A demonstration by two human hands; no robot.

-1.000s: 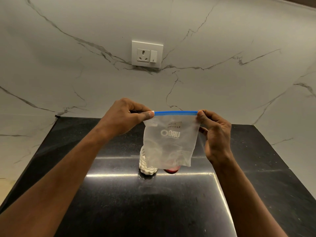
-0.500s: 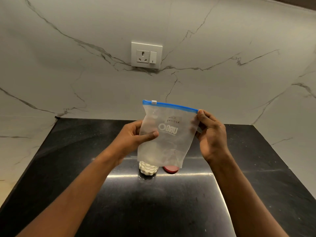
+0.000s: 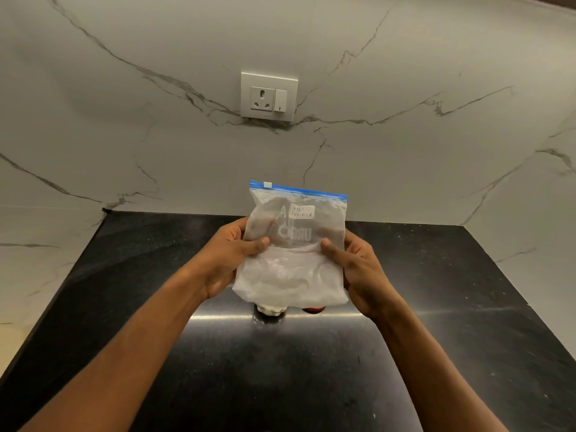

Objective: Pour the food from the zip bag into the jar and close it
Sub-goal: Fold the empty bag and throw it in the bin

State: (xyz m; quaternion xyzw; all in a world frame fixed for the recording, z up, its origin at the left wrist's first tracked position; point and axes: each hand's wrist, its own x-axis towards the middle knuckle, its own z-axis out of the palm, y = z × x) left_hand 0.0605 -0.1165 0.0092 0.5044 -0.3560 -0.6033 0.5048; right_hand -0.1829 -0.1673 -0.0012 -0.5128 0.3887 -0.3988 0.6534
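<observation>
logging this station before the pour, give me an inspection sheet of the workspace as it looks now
surface: black polished countertop, glare band across the middle.
job's things: zip bag upright, held above the counter, blue zip strip on top, white powder in the bottom, handwritten label; the jar and a red lid stand on the counter behind it, mostly hidden.
clutter: nothing seen.
grippers: left hand grips the bag's left side; right hand grips its right side, thumbs in front.
cables: nothing seen.
surroundings: white marble-look wall, wall socket with switch, nothing plugged in.
</observation>
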